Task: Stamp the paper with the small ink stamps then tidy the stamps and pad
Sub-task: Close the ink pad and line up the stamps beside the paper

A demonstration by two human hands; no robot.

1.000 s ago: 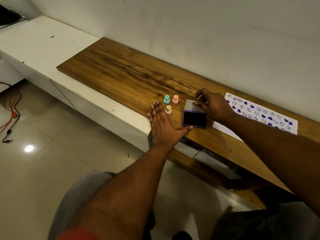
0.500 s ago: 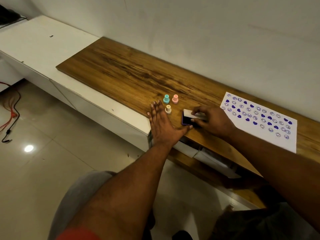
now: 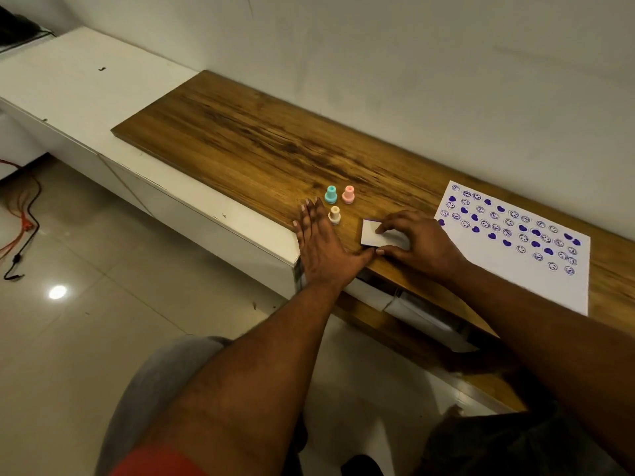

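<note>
ink pad [image 3: 372,234], lid down, on the wooden top [image 3: 240,139]. right hand [image 3: 421,243] arched over it, fingertips on the lid, thumb at its near edge, gripping. left hand [image 3: 321,247] flat just left of the pad, fingers straight, together. three stamps [image 3: 334,215] stand upright behind-left of the pad; stamped paper [image 3: 536,266] lies to its right.

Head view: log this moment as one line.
phase: tidying | ink pad: lid closed, gripped by right hand | left hand: flat on wooden top | three stamps: upright beside pad | paper: stamped
</note>
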